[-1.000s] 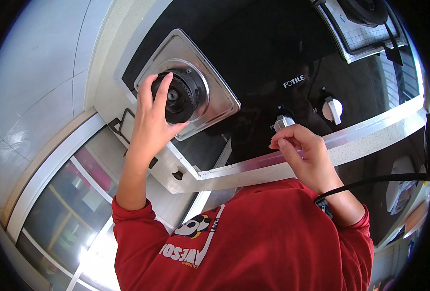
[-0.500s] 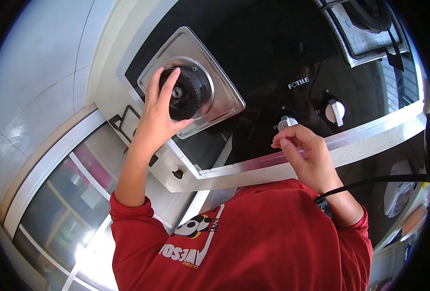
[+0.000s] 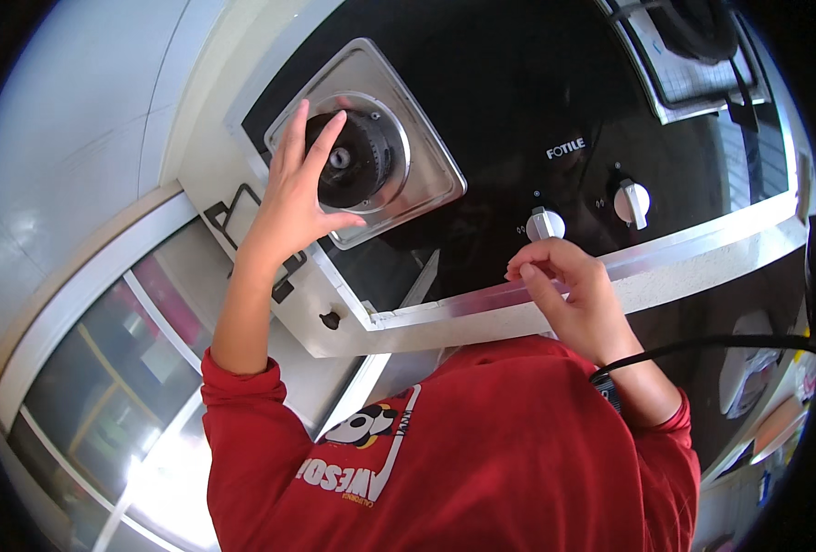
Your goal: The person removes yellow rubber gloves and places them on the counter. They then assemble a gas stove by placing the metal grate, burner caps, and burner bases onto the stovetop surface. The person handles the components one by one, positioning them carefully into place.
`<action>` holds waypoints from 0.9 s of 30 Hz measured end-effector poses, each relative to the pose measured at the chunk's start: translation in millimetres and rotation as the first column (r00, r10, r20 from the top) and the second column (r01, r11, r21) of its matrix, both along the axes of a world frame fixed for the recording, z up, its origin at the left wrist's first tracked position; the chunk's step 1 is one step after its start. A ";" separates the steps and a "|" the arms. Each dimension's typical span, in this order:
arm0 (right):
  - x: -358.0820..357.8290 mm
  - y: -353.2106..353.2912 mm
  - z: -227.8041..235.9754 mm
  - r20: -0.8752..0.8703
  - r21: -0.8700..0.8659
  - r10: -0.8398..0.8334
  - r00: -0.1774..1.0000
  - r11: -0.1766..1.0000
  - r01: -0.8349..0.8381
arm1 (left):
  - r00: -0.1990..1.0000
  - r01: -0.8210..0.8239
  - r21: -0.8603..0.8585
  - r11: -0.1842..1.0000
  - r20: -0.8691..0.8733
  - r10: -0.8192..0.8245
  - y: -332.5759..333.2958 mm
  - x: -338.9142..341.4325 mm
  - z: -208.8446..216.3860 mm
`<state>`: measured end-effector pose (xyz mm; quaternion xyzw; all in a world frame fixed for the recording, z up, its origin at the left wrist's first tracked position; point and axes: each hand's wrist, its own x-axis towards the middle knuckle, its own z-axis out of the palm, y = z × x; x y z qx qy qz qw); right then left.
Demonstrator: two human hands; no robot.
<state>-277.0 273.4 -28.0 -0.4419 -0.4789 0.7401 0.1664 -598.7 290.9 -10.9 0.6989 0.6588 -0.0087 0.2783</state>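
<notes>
On the black glass hob, a square steel drip tray surrounds a round black gas burner. My left hand is open over the burner's left side. Its fingers are spread along the burner's upper left edge, and its thumb lies beyond the lower rim. I cannot tell whether the fingertips touch it. My right hand hovers at the hob's front edge, just below the left silver control knob. Its thumb and fingers are curled together, with nothing visible in them.
A second silver knob is farther right. At the upper right stands a black pan support over a light sheet. Another black pan support lies on the pale counter to the left, near a small black piece. A black cable crosses my right wrist.
My left hand has loosened around the burner, its fingers lifting and its thumb moving off the rim. My right hand has shifted slightly left and down, away from the left knob.
</notes>
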 end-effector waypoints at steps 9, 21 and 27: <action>28.5 -6.3 18.5 0.058 0.019 -0.074 0.996 0.997 0.073 | 0.967 -0.242 0.520 0.819 0.198 0.160 -78.1 -4.4 24.0; 175.3 109.6 58.8 0.362 0.759 -0.477 0.801 0.650 0.044 | 0.867 -0.294 0.412 0.862 0.494 0.060 -62.6 109.7 43.3; 157.2 202.0 37.6 0.352 0.895 -0.314 0.882 0.389 -0.219 | 0.829 -0.310 0.409 0.858 0.558 0.033 -6.3 204.9 42.6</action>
